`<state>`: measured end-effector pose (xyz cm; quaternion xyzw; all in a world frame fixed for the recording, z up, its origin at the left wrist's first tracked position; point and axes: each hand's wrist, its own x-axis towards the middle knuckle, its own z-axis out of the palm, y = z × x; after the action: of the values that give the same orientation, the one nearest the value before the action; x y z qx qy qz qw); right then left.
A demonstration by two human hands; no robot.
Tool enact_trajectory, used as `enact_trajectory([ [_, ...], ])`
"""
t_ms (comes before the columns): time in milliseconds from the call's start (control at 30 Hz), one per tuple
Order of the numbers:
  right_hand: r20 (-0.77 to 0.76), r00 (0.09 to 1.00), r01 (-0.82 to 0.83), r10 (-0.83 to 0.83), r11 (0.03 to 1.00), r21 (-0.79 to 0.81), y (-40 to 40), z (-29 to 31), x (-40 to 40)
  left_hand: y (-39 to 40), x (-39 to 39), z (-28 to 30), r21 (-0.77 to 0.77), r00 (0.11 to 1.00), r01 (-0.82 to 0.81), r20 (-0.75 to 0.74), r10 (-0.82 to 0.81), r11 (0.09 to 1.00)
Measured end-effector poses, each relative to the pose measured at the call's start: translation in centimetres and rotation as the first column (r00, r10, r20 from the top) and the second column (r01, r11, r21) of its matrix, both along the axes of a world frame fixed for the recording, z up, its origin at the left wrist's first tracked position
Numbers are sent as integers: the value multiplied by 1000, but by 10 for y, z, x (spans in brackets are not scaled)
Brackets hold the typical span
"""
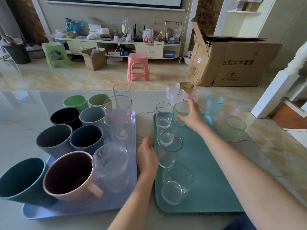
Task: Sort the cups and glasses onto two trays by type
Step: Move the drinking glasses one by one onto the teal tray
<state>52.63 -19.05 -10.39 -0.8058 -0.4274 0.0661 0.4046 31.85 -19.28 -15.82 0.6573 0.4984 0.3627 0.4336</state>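
A lilac tray [49,211] on the left holds several opaque coloured cups [69,170] and tall clear glasses [118,117]. To its right a teal tray [207,180] carries a column of short clear glasses [169,143]. My right hand [192,117] grips a textured green glass [181,112] at the teal tray's far end. My left hand [147,156] rests open between the two trays, against the teal tray's left edge. Several textured glasses stand on the table beyond and right of the teal tray: clear [175,95], amber [186,86], blue [214,103], pink [228,113], green [234,128].
The glossy table [20,113] ends at a far edge; beyond it are a tiled floor, a pink stool [137,67], a green stool [55,53] and a large cardboard box [232,62]. A thin cable [141,113] lies between the trays.
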Motion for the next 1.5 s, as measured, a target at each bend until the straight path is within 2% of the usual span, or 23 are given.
enact_trajectory([
  [200,4,999,-44,44,999,1,0,-8,5,35,19,-6,-35,996,70,51,-68,997],
  [333,115,991,-70,68,997,17,-22,-2,2,43,24,-6,34,992,125,-34,-124,992],
  [400,255,967,-6,-7,999,50,-45,4,6,50,28,-10,60,988,152,-46,-150,987],
  [467,410,902,133,-138,990,41,-68,9,16,52,30,-12,13,989,148,-2,-148,989],
  [500,420,882,225,-215,974,26,-78,11,22,53,31,-14,14,988,157,-19,-156,988],
  [600,287,874,432,-391,897,-95,-98,15,37,58,27,-24,73,972,210,-123,-200,975],
  [667,244,881,457,-406,863,-215,-110,9,47,62,25,-33,131,951,252,-219,-219,959],
  [733,257,897,426,-361,862,-275,-120,-1,56,66,25,-38,150,942,263,-255,-220,953],
  [800,204,910,404,-360,880,-249,-124,-5,60,67,27,-40,167,943,264,-254,-217,950],
  [900,71,893,449,-444,876,-178,-124,3,61,68,27,-42,218,945,257,-263,-197,941],
  [967,50,886,462,-460,873,-156,-122,15,58,67,26,-42,259,948,264,-249,-200,929],
  [1067,38,911,412,-410,910,-56,-114,36,40,66,25,-43,312,952,278,-214,-218,909],
  [1167,37,985,170,-170,985,10,-99,42,9,66,26,-45,315,957,265,-197,-211,911],
  [1267,16,999,-47,48,998,-51,-85,34,-13,63,26,-44,292,961,255,-178,-210,922],
  [1500,-3,995,-100,100,989,-106,-67,8,-19,63,26,-44,319,966,231,-191,-176,919],
])
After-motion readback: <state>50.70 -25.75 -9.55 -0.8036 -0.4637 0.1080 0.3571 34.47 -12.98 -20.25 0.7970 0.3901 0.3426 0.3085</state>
